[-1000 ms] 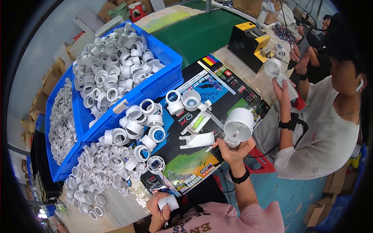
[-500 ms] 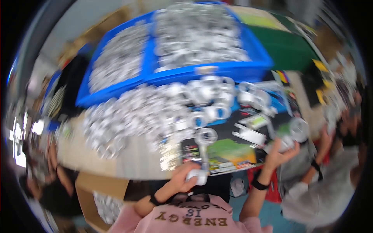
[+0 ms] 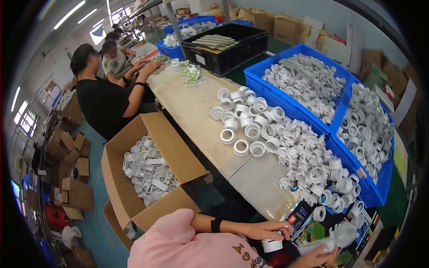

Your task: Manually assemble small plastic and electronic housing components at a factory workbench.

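At the lower right, my left hand (image 3: 267, 230) is closed around a short white plastic cylinder (image 3: 272, 245), with its fingers over the top. Beside it, near the bottom edge, my right hand (image 3: 316, 258) grips a white plastic part (image 3: 328, 244), smeared by motion, so its exact kind does not show. Just beyond this hand lies a pale, blurred round piece (image 3: 345, 234) on the dark printed mat (image 3: 308, 213). Several white plastic rings (image 3: 319, 213) sit on the mat's far side.
A heap of white rings (image 3: 252, 131) and small white pieces (image 3: 297, 149) covers the table along a divided blue bin (image 3: 328, 132). An open cardboard box (image 3: 167, 143) of white parts stands to my left. Further along, a black crate (image 3: 225, 51) stands near a seated person (image 3: 105, 98).
My view has swung left, bringing the cardboard box and co-workers into sight. My hands have come closer together; the left still holds the white cylinder and the right a white part.
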`<action>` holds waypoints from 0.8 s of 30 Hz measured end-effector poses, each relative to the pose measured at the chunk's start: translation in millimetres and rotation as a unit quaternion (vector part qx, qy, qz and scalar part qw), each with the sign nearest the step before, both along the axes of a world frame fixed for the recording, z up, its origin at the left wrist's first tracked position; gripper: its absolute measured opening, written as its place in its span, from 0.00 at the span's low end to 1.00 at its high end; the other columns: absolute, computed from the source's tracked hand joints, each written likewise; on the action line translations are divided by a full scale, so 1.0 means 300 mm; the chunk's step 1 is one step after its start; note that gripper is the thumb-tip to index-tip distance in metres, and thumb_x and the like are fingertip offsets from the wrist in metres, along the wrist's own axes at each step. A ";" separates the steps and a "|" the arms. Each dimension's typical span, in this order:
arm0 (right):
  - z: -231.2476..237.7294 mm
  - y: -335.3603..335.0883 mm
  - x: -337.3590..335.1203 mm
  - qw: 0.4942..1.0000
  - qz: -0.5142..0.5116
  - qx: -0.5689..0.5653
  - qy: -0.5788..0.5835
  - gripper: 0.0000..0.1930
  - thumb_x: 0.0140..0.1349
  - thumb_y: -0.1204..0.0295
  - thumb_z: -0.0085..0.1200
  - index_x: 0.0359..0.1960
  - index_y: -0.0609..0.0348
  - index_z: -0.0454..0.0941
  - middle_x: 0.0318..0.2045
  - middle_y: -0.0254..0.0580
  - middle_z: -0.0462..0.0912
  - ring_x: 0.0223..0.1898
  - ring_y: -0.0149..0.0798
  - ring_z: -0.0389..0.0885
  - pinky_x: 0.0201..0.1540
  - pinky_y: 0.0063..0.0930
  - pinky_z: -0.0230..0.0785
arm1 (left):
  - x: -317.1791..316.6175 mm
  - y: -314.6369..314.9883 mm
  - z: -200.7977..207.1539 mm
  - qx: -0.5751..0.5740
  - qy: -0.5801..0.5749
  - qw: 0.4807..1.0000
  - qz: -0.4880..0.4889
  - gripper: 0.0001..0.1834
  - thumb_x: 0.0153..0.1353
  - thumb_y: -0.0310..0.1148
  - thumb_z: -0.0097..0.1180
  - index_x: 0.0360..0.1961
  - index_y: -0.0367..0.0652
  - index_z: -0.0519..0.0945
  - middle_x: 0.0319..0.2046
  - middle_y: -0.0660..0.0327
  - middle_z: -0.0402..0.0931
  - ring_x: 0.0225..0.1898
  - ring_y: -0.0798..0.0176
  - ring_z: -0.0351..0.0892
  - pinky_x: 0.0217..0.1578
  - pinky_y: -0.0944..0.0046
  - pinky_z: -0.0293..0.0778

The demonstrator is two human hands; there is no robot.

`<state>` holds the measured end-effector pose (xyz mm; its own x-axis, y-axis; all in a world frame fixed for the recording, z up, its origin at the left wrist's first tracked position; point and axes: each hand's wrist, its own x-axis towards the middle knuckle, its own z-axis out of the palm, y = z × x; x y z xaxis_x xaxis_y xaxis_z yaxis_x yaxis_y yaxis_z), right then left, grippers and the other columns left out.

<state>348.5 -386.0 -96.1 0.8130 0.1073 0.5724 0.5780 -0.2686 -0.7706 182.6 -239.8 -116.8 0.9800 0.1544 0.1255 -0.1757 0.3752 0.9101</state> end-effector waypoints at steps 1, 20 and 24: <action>-0.001 0.061 -0.067 0.989 0.054 0.054 0.127 0.25 0.62 0.68 0.54 0.56 0.69 0.61 0.51 0.53 0.69 0.48 0.46 0.72 0.50 0.36 0.68 | -0.013 -0.001 0.015 -0.001 -0.003 1.000 0.001 0.24 0.63 0.37 0.50 0.57 0.38 0.65 0.48 0.58 0.71 0.48 0.69 0.70 0.47 0.67 0.67; -0.070 0.325 -0.229 0.931 0.330 -0.111 0.110 0.13 0.65 0.77 0.44 0.50 0.65 0.67 0.37 0.39 0.76 0.38 0.30 0.73 0.41 0.22 0.63 | -0.747 0.661 0.147 -0.275 0.253 0.808 0.456 0.22 0.59 0.48 0.46 0.35 0.38 0.78 0.20 0.56 0.78 0.13 0.60 0.77 0.09 0.64 0.71; -0.118 0.325 -0.202 0.936 0.301 -0.131 0.123 0.09 0.65 0.76 0.44 0.45 0.65 0.70 0.34 0.37 0.77 0.33 0.29 0.74 0.35 0.21 0.63 | -0.919 1.075 0.074 -0.318 0.252 0.806 0.431 0.19 0.56 0.50 0.47 0.32 0.47 0.79 0.20 0.59 0.77 0.13 0.63 0.71 0.05 0.71 0.63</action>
<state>287.8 -288.5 -131.6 0.6633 0.6995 0.2658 0.4995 -0.1494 -0.8533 -92.9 82.8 -94.8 0.3765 0.6810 -0.6281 -0.2892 0.7305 0.6187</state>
